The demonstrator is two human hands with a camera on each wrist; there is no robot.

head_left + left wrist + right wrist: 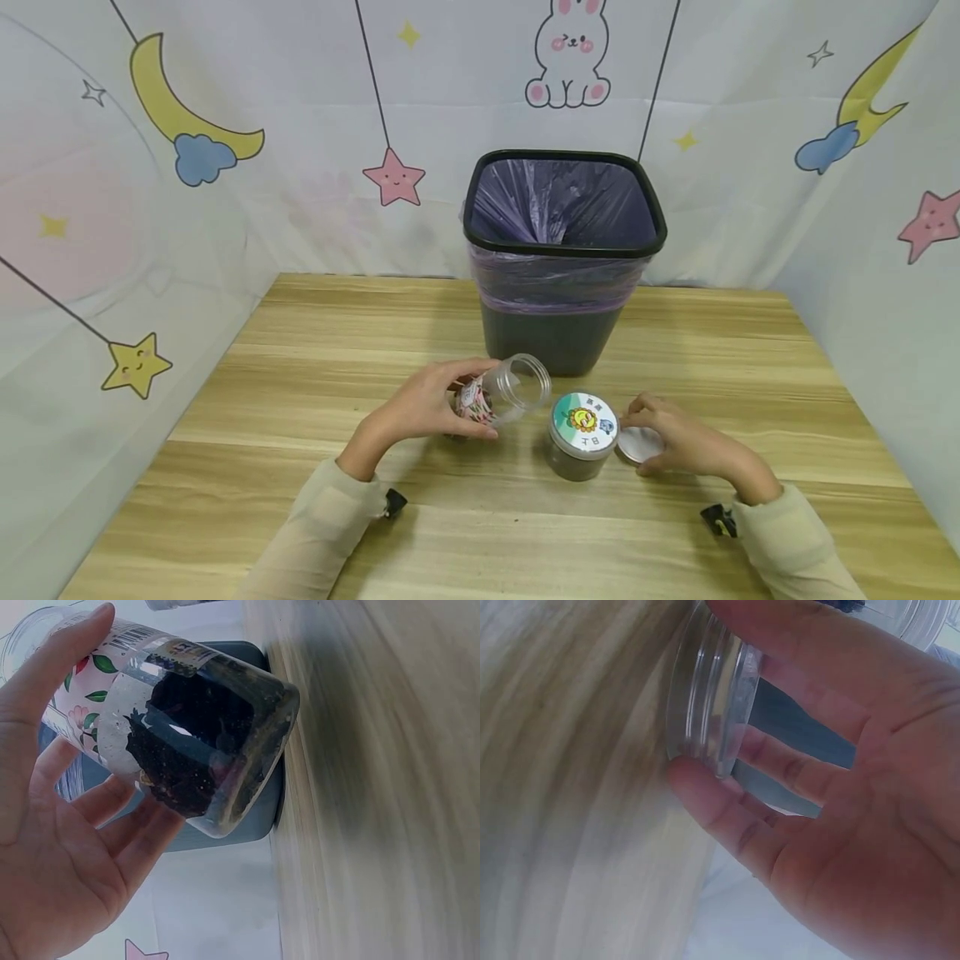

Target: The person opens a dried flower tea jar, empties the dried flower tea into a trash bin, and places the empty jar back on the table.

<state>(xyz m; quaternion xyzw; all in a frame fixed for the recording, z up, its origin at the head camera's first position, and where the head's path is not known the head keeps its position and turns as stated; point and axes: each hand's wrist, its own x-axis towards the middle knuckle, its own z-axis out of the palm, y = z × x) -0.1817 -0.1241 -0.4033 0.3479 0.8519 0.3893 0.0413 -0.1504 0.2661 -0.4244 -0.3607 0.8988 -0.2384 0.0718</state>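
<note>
My left hand (431,404) grips a clear plastic jar (517,392) with a floral label, thumb on one side and fingers on the other. The jar is tilted over the table, its uncapped mouth toward the right. Dark dried pieces (191,742) lie at its bottom end in the left wrist view. Low over the tabletop, my right hand (686,442) holds a clear round lid (709,705) by its edge, with ridges along its side. Between the hands stands a second jar (576,462), capped with a lid (585,423) printed with a smiling sunflower.
A black bin (558,333) lined with a purple bag (517,200) stands behind the jars, against the back curtain (315,208). Wood-grain tabletop (480,533) runs beneath everything, and printed curtains close in both sides.
</note>
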